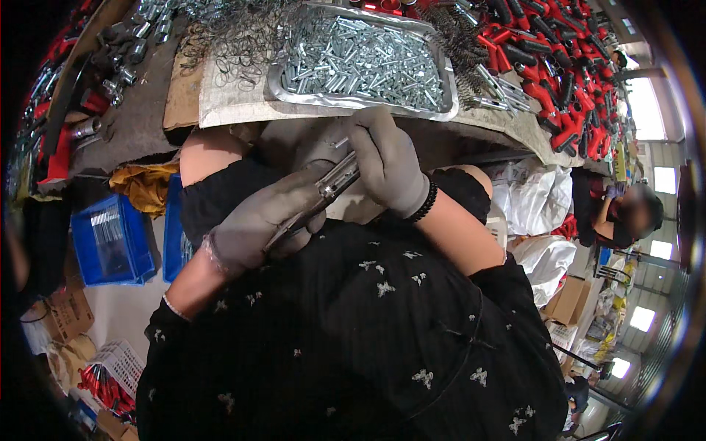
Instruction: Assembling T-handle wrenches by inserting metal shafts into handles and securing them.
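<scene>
Metal piece (337, 182), long and narrow, lies slantwise between the person's two gloved hands, above the lap. The left hand (276, 209) is closed round its lower part, the lower end showing below the palm. The right hand (390, 158) has its fingers bent in close to the upper end, and a short bright pin (342, 142) juts out at their tips, seemingly pinched there; whether it touches the piece cannot be told.

Judging by this, the piece looks partly put together: its long members sit joined along its length, while the pin does not appear seated. How many fittings remain on it is hidden by the gloves.

Just beyond the right hand, a metal tray (450, 110) holds a thick heap of loose pins (360, 62), so plenty seem left to use. Ahead of the left hand lie thin wire springs (239, 51); farther right of the right hand, red-and-black handles (573, 95) are piled, finished or not being unclear. Well left of the left hand stands a blue bin (110, 242).
</scene>
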Demonstrator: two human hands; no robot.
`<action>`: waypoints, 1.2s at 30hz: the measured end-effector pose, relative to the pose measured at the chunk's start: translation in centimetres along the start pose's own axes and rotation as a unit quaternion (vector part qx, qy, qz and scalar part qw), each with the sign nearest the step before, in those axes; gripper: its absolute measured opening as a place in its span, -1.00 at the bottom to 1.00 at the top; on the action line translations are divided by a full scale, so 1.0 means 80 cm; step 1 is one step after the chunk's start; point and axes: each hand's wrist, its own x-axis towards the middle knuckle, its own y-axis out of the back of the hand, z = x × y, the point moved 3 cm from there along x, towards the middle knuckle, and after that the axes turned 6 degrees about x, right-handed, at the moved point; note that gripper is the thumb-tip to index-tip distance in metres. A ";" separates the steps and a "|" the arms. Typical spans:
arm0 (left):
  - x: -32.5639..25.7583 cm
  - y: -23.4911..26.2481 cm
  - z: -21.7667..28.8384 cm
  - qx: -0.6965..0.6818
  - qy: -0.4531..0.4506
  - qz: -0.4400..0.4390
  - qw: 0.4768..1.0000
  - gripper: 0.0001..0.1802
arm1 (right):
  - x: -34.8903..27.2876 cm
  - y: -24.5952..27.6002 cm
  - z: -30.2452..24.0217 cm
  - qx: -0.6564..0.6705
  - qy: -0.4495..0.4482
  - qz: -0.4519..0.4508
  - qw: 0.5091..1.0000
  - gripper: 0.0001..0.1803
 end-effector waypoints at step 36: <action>-0.003 0.012 -0.010 0.061 -0.018 -0.077 0.995 -0.43 | -0.007 0.025 -0.024 0.114 -0.160 -0.264 0.944 -0.68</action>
